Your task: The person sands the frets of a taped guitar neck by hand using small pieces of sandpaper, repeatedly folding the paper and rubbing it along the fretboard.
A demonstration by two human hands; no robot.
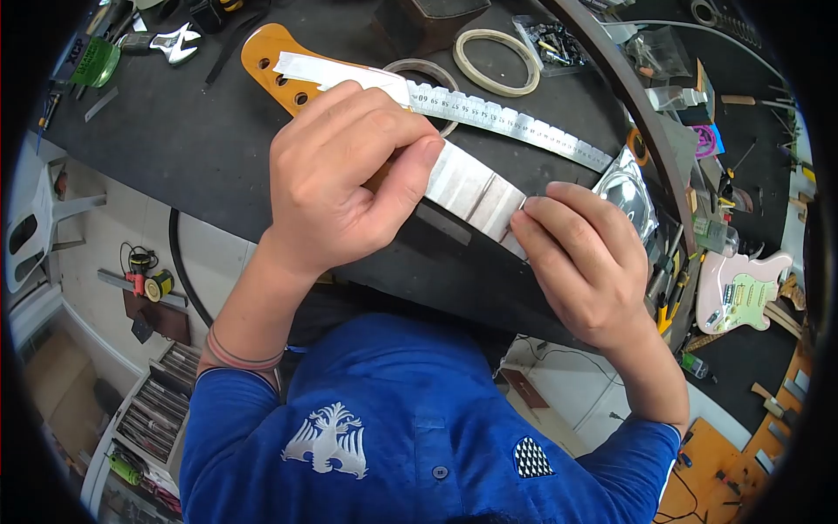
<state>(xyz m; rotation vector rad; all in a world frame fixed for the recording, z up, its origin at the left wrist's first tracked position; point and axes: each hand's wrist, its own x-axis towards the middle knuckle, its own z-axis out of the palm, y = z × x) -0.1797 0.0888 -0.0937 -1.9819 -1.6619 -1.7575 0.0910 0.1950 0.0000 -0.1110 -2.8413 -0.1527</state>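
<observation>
An amber guitar neck [269,54] lies at an angle on the dark bench, its headstock at the upper left with white tape [305,67] on it. Between my hands, its pale, tape-covered fretboard [467,188] shows dark cross lines. My left hand [336,179] is over the neck, thumb and forefinger pinched together at the fretboard's far edge; what they hold is hidden. Fingers of my right hand [589,258] are bunched at the lower right part of the fretboard, with the thumb mostly out of sight. Just beyond lies a notched steel ruler [511,120].
Behind the ruler are a tape roll [496,61] and a bag of small parts [559,44]. A dark curved bar [633,87] crosses at right, near a shiny silver packet [630,194]. An adjustable wrench [177,42] lies upper left; a pink guitar body [742,293] lies far right.
</observation>
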